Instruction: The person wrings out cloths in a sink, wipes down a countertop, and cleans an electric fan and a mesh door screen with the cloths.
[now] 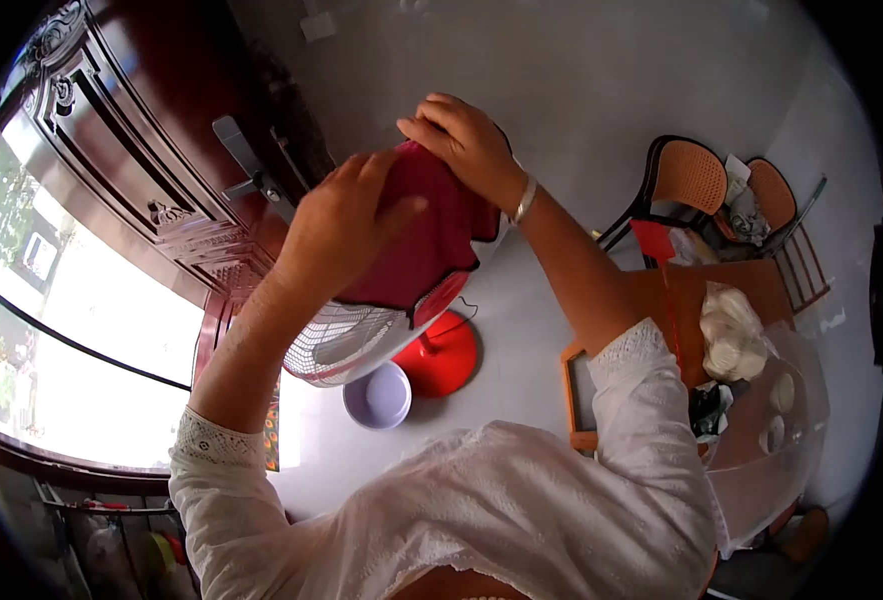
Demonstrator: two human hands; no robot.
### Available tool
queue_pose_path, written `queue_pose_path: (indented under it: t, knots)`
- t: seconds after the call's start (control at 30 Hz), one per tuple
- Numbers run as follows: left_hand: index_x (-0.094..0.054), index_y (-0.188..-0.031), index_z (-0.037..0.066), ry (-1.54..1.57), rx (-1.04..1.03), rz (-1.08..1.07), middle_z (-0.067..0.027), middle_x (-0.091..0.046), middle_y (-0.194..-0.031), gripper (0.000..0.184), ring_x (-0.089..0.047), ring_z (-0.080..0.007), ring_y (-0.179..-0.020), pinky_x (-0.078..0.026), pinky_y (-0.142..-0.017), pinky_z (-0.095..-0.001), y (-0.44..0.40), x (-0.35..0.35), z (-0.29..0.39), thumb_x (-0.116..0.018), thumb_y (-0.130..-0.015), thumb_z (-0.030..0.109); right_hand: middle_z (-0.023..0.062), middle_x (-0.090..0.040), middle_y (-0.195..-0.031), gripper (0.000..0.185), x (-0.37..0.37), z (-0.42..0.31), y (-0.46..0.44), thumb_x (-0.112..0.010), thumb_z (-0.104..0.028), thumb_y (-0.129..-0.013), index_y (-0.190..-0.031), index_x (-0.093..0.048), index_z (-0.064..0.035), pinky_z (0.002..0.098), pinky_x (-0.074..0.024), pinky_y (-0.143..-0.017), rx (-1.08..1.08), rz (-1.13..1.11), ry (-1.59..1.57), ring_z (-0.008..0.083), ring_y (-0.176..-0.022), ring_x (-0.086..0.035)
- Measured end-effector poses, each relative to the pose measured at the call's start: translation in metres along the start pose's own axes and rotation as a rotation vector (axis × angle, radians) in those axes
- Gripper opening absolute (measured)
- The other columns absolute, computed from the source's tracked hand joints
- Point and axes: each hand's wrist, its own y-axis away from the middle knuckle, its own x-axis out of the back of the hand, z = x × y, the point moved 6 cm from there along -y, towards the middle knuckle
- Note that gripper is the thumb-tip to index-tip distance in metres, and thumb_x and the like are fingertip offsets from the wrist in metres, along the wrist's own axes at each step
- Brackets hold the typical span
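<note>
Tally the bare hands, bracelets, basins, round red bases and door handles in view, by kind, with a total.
Bare hands, left hand and right hand: 2
Silver-coloured bracelet: 1
Pale lavender round basin: 1
Round red base: 1
Grey metal door handle: 1
Total: 6

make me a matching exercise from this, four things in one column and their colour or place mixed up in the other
Things
1. cloth
2. basin
3. bracelet
4. door handle

Colour or place
A. fixed to the dark carved door
B. dark red with black edging
C. around the right wrist
D. pale purple, down on the floor

Right pairs
1-B
2-D
3-C
4-A
</note>
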Motion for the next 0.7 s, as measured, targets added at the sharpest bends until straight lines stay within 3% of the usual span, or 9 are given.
queue_pose_path:
  t: [0.07, 0.13, 0.17, 0.27, 0.3, 0.4, 0.47, 0.57, 0.7]
  knots:
    - [-0.055, -0.117, 0.000, 0.020, 0.032, 0.021, -0.0192, -0.061, -0.109, 0.040, -0.062, -0.0343, -0.095, -0.049, -0.083, -0.0399, -0.006, 0.002, -0.006, -0.063, -0.087, 0.026, 0.0111, -0.055, -0.071, 0.038, -0.002, 0.009, -0.009, -0.061, -0.035, -0.088, -0.071, -0.055, -0.0013, 0.0367, -0.0411, -0.059, -0.051, -0.075, -0.051, 0.0251, -0.064, -0.054]
    - [-0.060, -0.108, 0.004, 0.103, 0.086, 0.073, -0.0173, -0.064, -0.093, 0.032, -0.063, -0.0345, -0.084, -0.050, -0.075, -0.0408, -0.013, 0.008, -0.010, -0.060, -0.088, 0.029, 0.0072, -0.053, -0.071, 0.033, -0.005, 0.010, -0.015, -0.060, -0.025, -0.091, -0.072, -0.053, 0.0008, 0.0299, -0.0408, -0.061, -0.149, -0.211, -0.082, 0.0190, -0.060, -0.045]
    - [-0.062, -0.109, 0.002, 0.071, 0.146, 0.018, -0.0185, -0.065, -0.101, 0.031, -0.063, -0.0334, -0.094, -0.049, -0.081, -0.0374, -0.014, 0.007, -0.011, -0.057, -0.092, 0.027, 0.0074, -0.057, -0.076, 0.029, 0.001, 0.008, -0.013, -0.061, -0.027, -0.090, -0.079, -0.058, -0.0009, 0.0304, -0.0431, -0.066, -0.158, -0.239, -0.001, 0.0190, -0.067, -0.051]
    - [-0.061, -0.112, 0.003, 0.007, 0.071, 0.091, -0.0186, -0.066, -0.100, 0.031, -0.065, -0.0327, -0.091, -0.050, -0.080, -0.0374, -0.014, 0.009, -0.001, -0.056, -0.092, 0.027, 0.0077, -0.062, -0.086, 0.025, 0.021, -0.003, 0.010, -0.060, -0.029, -0.089, -0.091, -0.063, -0.0042, 0.0315, -0.0454, -0.076, 0.003, -0.039, -0.028, 0.0206, -0.080, -0.058]
    - [-0.061, -0.112, 0.003, 0.006, 0.063, 0.093, -0.0186, -0.066, -0.100, 0.031, -0.065, -0.0327, -0.091, -0.050, -0.080, -0.0374, -0.014, 0.007, -0.003, -0.056, -0.092, 0.027, 0.0080, -0.064, -0.098, 0.026, 0.017, 0.009, 0.027, -0.060, -0.028, -0.088, -0.102, -0.064, -0.0066, 0.0335, -0.0452, -0.085, 0.079, 0.009, 0.045, 0.0225, -0.093, -0.060]
    - [-0.062, -0.111, 0.003, 0.097, 0.101, 0.014, -0.0180, -0.066, -0.098, 0.030, -0.066, -0.0313, -0.087, -0.051, -0.078, -0.0366, -0.015, -0.006, -0.001, -0.057, -0.092, 0.026, 0.0084, -0.065, -0.100, 0.024, 0.027, 0.007, 0.047, -0.060, -0.026, -0.088, -0.101, -0.064, -0.0056, 0.0335, -0.0458, -0.085, -0.016, 0.069, 0.064, 0.0238, -0.095, -0.060]
    - [-0.064, -0.105, 0.002, 0.049, 0.086, 0.067, -0.0211, -0.064, -0.093, 0.026, -0.063, -0.0368, -0.087, -0.050, -0.074, -0.0383, -0.018, 0.000, 0.011, -0.059, -0.090, 0.022, 0.0092, -0.065, -0.096, 0.023, 0.026, 0.011, 0.051, -0.060, -0.024, -0.089, -0.098, -0.065, -0.0043, 0.0328, -0.0463, -0.082, -0.033, 0.120, 0.023, 0.0234, -0.091, -0.061]
    - [-0.065, -0.098, 0.001, 0.019, 0.087, 0.136, -0.0213, -0.064, -0.086, 0.022, -0.063, -0.0377, -0.080, -0.050, -0.070, -0.0389, -0.022, 0.003, 0.013, -0.060, -0.090, 0.020, 0.0108, -0.065, -0.089, 0.021, 0.029, 0.017, 0.046, -0.059, -0.021, -0.090, -0.093, -0.066, -0.0018, 0.0315, -0.0474, -0.076, -0.031, 0.217, -0.056, 0.0225, -0.083, -0.061]
    - [-0.063, -0.090, -0.001, 0.020, 0.014, 0.187, -0.0201, -0.063, -0.085, 0.022, -0.061, -0.0376, -0.077, -0.049, -0.068, -0.0401, -0.052, 0.006, 0.018, -0.060, -0.089, 0.021, 0.0147, -0.062, -0.082, 0.024, 0.030, 0.033, 0.046, -0.056, -0.021, -0.093, -0.086, -0.062, 0.0008, 0.0356, -0.0450, -0.072, -0.294, 0.237, -0.299, 0.0287, -0.077, -0.058]
